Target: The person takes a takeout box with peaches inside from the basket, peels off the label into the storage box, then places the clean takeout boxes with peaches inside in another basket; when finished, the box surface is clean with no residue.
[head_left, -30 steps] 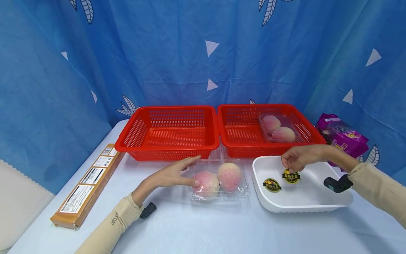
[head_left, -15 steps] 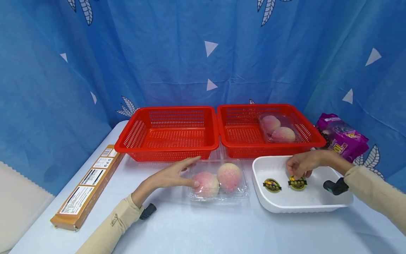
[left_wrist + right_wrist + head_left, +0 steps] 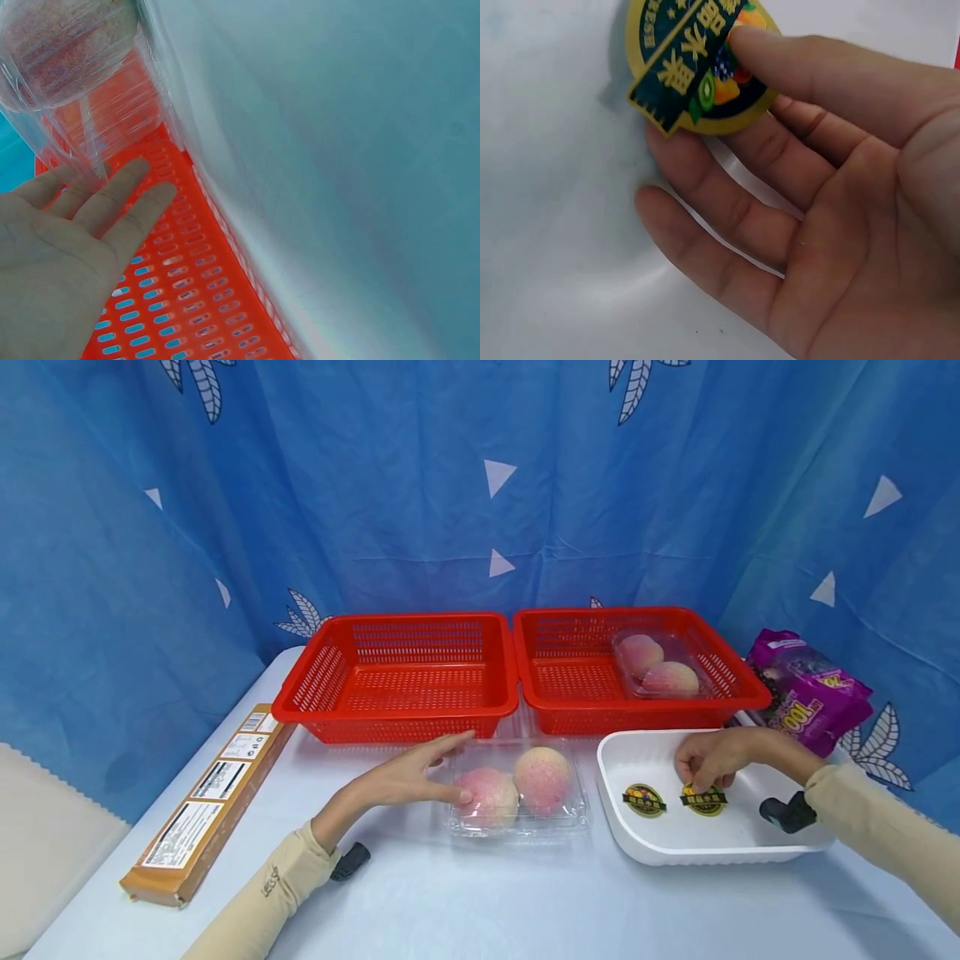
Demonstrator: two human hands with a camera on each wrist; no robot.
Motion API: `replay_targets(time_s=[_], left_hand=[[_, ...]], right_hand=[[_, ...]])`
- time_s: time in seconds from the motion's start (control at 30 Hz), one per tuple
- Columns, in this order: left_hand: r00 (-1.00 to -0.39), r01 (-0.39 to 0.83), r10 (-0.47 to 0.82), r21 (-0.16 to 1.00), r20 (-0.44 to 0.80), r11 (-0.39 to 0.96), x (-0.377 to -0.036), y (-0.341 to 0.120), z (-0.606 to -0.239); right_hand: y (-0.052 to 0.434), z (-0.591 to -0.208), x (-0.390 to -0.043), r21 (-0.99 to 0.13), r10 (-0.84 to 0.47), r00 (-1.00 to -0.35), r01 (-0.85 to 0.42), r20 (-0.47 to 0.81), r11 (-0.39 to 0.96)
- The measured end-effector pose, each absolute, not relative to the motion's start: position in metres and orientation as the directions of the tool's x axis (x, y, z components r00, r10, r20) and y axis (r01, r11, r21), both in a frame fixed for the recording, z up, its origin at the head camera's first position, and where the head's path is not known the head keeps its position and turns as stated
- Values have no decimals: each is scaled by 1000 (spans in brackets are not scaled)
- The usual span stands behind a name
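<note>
Right hand (image 3: 712,760) pinches a round sticker (image 3: 703,799) between thumb and fingers inside the white tray (image 3: 720,847). Left hand (image 3: 408,772) rests flat, fingers straight, against the clear peach box (image 3: 517,789).

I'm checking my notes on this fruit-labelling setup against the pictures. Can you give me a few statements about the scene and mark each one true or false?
1. The right hand pinches a round fruit sticker over the white tray. True.
2. The left hand grips a peach taken out of its box. False: its straight fingers rest on the closed clear peach box on the table.
3. The left red basket holds a peach box. False: it shows nothing inside; the boxed peaches lie in the right red basket.
4. A second sticker lies in the white tray. True.
5. A purple bag lies right of the baskets. True.
</note>
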State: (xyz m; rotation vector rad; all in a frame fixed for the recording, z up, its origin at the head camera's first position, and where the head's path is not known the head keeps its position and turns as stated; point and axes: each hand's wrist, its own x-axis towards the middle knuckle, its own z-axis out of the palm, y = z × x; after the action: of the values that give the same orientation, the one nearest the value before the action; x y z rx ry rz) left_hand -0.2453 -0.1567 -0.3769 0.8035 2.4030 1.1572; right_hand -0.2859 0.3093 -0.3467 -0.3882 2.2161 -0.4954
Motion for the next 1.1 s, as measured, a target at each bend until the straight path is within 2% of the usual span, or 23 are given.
replay_targets(time_s=[0.17, 0.3, 0.5, 0.63, 0.7, 0.77, 0.93, 1.1], left_hand=[[-777, 340, 626, 790, -69, 509, -244, -156, -378], [-775, 342, 628, 790, -68, 509, -244, -156, -378], [-775, 343, 628, 793, -63, 503, -243, -156, -378], [-775, 344, 628, 791, -63, 505, -243, -156, -377], [-776, 343, 627, 791, -65, 507, -243, -156, -377], [-778, 342, 625, 790, -67, 509, -243, -156, -376], [-780, 343, 623, 787, -65, 512, -242, -156, -376], [-780, 339, 623, 790, -68, 510, -242, -156, -376]], right_hand=[[306, -351, -282, -447, -457, -641, -192, -617, 874], [303, -353, -279, -383, -465, -669, -279, -580, 881], [298, -347, -271, -200, -376, -741, -320, -557, 926], [293, -343, -266, -24, -323, -805, -360, -498, 933], [291, -342, -264, 23, -318, -817, -374, -480, 927], [290, -342, -264, 1, -330, -806, -379, -491, 925], [290, -347, -266, -149, -397, -741, -381, -542, 913], [294, -347, -267, -208, -402, -720, -347, -565, 914]])
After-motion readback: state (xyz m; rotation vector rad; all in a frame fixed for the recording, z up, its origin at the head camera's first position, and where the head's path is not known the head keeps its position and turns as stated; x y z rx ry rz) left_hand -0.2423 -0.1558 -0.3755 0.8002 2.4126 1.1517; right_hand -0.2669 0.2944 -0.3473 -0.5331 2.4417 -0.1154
